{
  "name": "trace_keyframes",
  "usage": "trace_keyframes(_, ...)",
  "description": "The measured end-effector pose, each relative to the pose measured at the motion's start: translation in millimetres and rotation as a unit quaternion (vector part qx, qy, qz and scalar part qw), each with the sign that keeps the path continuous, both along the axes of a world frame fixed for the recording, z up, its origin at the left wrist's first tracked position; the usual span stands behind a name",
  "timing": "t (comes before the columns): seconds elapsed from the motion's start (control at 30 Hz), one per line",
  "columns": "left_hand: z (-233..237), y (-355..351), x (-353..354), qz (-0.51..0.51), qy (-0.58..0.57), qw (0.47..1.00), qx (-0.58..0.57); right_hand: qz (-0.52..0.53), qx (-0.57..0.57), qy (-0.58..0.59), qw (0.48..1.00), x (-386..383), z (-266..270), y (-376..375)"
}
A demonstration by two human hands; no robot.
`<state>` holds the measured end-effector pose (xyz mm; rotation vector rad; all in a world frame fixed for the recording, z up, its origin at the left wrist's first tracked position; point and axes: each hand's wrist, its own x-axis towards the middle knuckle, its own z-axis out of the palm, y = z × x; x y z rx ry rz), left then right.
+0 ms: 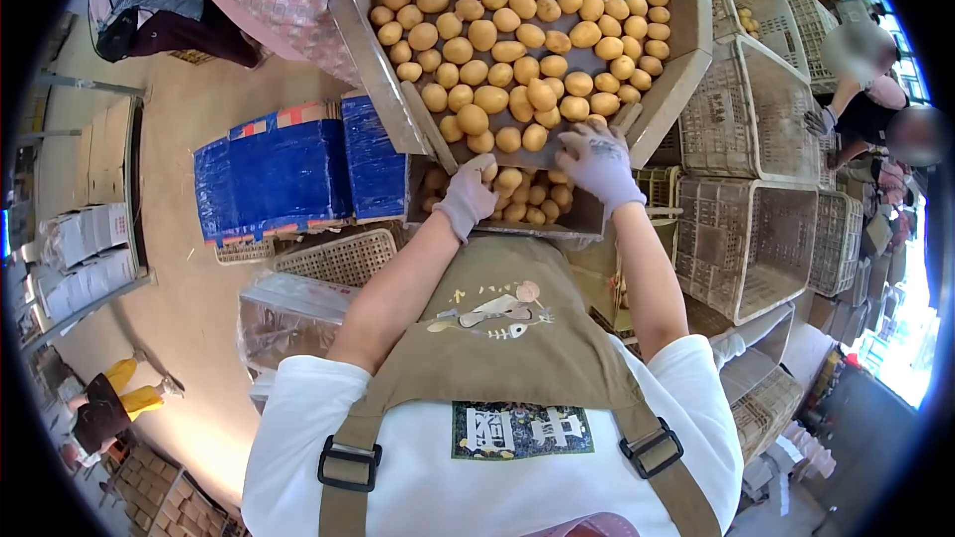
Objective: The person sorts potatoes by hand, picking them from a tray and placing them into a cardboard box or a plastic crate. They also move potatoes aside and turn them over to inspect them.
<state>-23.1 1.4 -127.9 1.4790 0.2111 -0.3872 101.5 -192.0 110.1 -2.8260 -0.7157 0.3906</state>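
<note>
Many small yellow potatoes (530,37) lie spread over a sloping metal-sided sorting tray (360,35) in front of me. Below its narrow mouth sits a box (537,230) holding more potatoes (527,201). My left hand (468,201), in a pale knitted glove, is at the left of the mouth, its fingers curled against a potato (487,170). Across from it, my right hand (603,163), gloved too, reaches over the right of the mouth. Its fingers are apart and bent toward the lowest potatoes; the palm side is hidden.
Blue-wrapped cartons (274,179) and a plastic basket (338,257) stand on the left. Stacked plastic crates (746,239) line the right side. A person in a patterned pink garment (284,0) is beside the tray's far left; other people are farther off at both sides.
</note>
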Motion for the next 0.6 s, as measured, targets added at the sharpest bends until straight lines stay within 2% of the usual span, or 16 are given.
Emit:
trace_keyframes(0.03,44.8,-3.8,5.4,0.085,0.089,0.964,-0.237,-0.014,-0.009,0.088,0.996,9.3,0.6,2.4)
trace_keyframes(0.07,95.3,-7.4,11.6,0.19,0.176,0.858,-0.444,-0.116,0.113,0.097,0.982,12.5,2.2,6.3)
trace_keyframes(0.17,139.9,-2.6,20.5,0.264,0.242,0.748,-0.559,-0.055,-0.005,0.003,0.998,-1.2,-6.4,35.5)
trace_keyframes(0.23,155.5,-3.2,27.0,0.306,0.238,0.741,-0.548,0.071,0.031,0.043,0.996,0.7,-3.2,25.4)
trace_keyframes(0.3,167.3,-5.6,25.4,0.317,0.247,0.734,-0.548,0.037,0.089,0.063,0.993,12.3,0.1,21.8)
trace_keyframes(0.33,168.3,-6.7,26.0,0.317,0.264,0.731,-0.543,-0.028,0.174,0.042,0.983,18.5,1.8,22.5)
trace_keyframes(0.37,168.9,-7.3,27.9,0.319,0.279,0.729,-0.538,-0.054,0.078,-0.131,0.987,27.9,-15.7,19.5)
trace_keyframes(0.43,157.2,-6.1,29.3,0.3,0.287,0.734,-0.537,0.009,0.111,-0.154,0.982,18.9,-5.6,43.0)
trace_keyframes(0.47,141.9,-6.3,27.7,0.278,0.284,0.743,-0.539,0.088,0.06,-0.124,0.986,11.0,-3.2,59.6)
trace_keyframes(0.5,141.2,-5.8,27.6,0.253,0.279,0.751,-0.542,0.182,0.047,-0.183,0.965,0.8,-9.9,68.3)
trace_keyframes(0.53,140.6,-5.6,27.8,0.246,0.282,0.776,-0.508,0.176,0.002,-0.15,0.973,1.9,-12.4,70.2)
trace_keyframes(0.57,140.3,-4.1,26.0,0.244,0.27,0.777,-0.514,0.17,-0.044,-0.115,0.978,3.9,-15.0,72.4)
trace_keyframes(0.6,144.5,-1.3,24.1,0.241,0.257,0.778,-0.52,0.113,-0.037,-0.106,0.987,10.7,-21.8,64.9)
